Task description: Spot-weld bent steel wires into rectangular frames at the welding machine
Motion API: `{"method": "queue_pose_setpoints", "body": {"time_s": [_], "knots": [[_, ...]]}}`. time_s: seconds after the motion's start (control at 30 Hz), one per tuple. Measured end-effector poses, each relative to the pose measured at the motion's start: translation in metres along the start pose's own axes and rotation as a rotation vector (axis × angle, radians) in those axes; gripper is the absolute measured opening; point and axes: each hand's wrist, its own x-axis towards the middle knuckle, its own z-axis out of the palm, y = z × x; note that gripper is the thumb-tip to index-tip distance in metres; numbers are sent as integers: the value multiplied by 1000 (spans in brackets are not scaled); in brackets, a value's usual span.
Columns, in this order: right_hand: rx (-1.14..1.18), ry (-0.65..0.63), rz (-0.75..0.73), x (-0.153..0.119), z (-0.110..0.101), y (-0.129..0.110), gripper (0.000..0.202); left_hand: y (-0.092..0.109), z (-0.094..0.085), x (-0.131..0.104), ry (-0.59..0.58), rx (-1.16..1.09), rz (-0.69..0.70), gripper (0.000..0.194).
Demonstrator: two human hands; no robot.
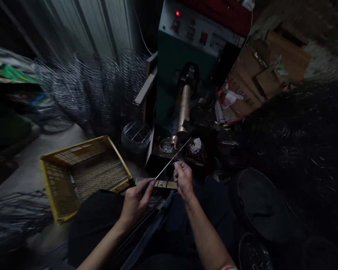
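Note:
A thin straight metal rod (170, 162) slants up to the right in front of a machine's copper-coloured arm (184, 108). My left hand (136, 198) pinches the rod's lower end between thumb and fingers. Just right of the rod, my right hand (183, 178) is closed, fingertips pressed together on something too small and dark to make out. The rod's upper end lies near a crumpled white piece (195, 146), beneath the arm's tip. Beside that tip, on the left, sits a round dish of small metal bits (166, 145).
A yellow crate (86, 149) with rods in it stands at the left. Behind it are stacks of wire baskets (97, 86). The green machine body (169, 56) rises ahead, with cardboard boxes (248, 90) to its right. A dark round lid-like object (261, 202) is at the lower right.

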Motion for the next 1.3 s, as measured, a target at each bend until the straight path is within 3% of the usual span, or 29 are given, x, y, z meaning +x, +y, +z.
{"method": "queue_pose_setpoints", "body": {"time_s": [0.7,1.3], "knots": [[25,-41,-13,12,5,-13,42,1,7,11,104,24,216,23],[50,-71,-75,32,4,-13,37,-5,15,28,79,-39,139,23]]}}
